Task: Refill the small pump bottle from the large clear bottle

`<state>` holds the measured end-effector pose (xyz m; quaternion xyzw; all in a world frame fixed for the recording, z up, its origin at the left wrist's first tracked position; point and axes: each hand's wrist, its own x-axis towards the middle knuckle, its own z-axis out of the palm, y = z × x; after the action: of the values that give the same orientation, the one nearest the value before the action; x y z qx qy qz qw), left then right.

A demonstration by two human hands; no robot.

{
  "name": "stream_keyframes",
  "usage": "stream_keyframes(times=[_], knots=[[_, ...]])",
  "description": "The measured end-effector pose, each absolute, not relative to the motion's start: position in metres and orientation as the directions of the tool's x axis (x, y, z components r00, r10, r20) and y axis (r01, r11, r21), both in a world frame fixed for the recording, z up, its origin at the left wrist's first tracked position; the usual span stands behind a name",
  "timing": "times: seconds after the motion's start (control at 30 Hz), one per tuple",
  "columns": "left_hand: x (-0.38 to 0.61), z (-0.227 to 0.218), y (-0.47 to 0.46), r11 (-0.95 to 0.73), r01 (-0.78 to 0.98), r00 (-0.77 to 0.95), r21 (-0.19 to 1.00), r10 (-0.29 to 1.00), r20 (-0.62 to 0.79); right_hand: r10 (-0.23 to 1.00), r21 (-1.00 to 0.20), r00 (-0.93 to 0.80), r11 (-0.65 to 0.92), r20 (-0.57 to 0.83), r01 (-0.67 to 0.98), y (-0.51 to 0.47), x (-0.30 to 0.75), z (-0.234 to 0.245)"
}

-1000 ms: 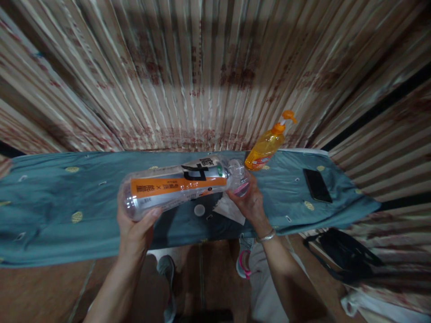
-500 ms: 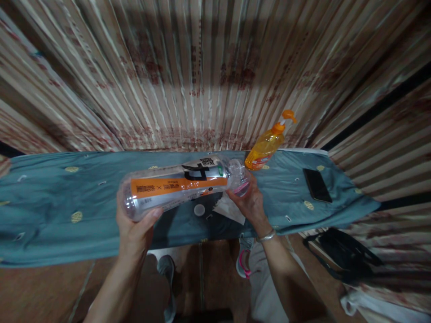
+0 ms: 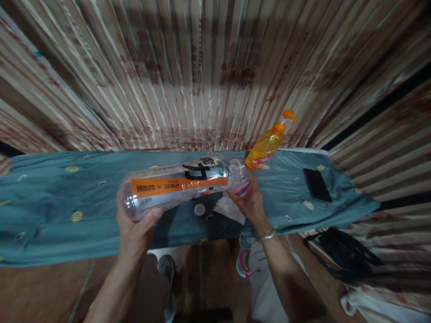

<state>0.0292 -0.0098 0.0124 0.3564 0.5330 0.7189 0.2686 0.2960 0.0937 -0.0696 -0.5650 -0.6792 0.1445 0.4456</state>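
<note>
A large clear plastic bottle [image 3: 178, 183] with an orange and silver label lies almost level in the air, its mouth end to the right. My left hand [image 3: 134, 231] is closed around its base, thumb along the near side. In my right hand [image 3: 252, 202] is a small clear container [image 3: 239, 176] with some pink showing low on it, held against the bottle's mouth end. The exact contact there cannot be made out. Below the bottle, a white round cap [image 3: 199, 209] and a crumpled white tissue [image 3: 229, 211] rest on the blue-green cloth [image 3: 97, 197].
Behind my right hand stands an orange pump bottle [image 3: 265, 148] of yellow-orange liquid. A black phone [image 3: 317, 185] lies on the cloth at the right. Pleated curtains [image 3: 208, 80] hang behind the table. On the floor at the right is a black bag [image 3: 343, 253].
</note>
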Motion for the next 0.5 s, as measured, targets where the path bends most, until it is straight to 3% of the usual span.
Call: stream_keyframes(times=[0.5], knots=[[0.0262,0.006,-0.0096,-0.307,0.029,-0.586,0.951,0.766,0.265,0.879,-0.672,0.047,0.327,0.474,0.664,0.0953,0.2953,-0.0744]])
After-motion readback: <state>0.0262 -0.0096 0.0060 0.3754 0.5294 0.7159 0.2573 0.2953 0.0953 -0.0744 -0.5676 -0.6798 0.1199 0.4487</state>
